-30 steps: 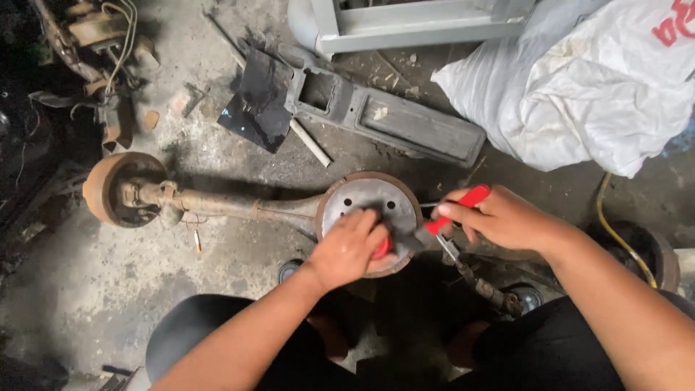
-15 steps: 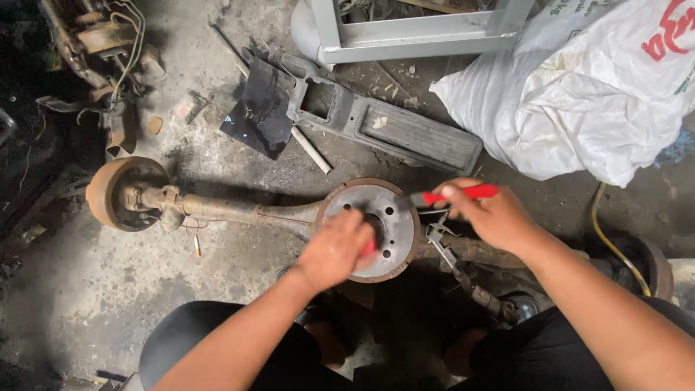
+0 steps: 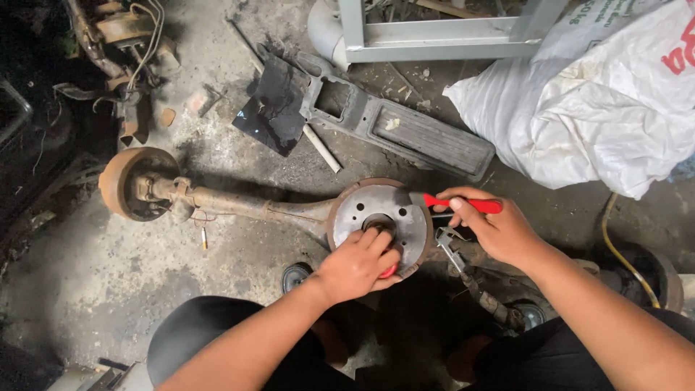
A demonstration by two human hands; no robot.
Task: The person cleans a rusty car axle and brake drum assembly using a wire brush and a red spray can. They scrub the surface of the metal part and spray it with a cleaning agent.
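On the concrete floor (image 3: 87, 289) lies a rusty axle whose brake drum (image 3: 380, 217) faces up, the left hand (image 3: 355, 264) pressed on its lower rim, grip closed around what seems a small red part, while the right hand (image 3: 499, 232) just beside the drum clasps a red-handled tool (image 3: 463, 203).

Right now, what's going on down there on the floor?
A person crouches over a rusty axle lying on the concrete floor. The left hand presses on the face of the near brake drum, closed around something red. The right hand grips a red-handled tool at the drum's right edge. Another drum sits at the axle's far end. A white sack and a grey plastic panel lie behind.
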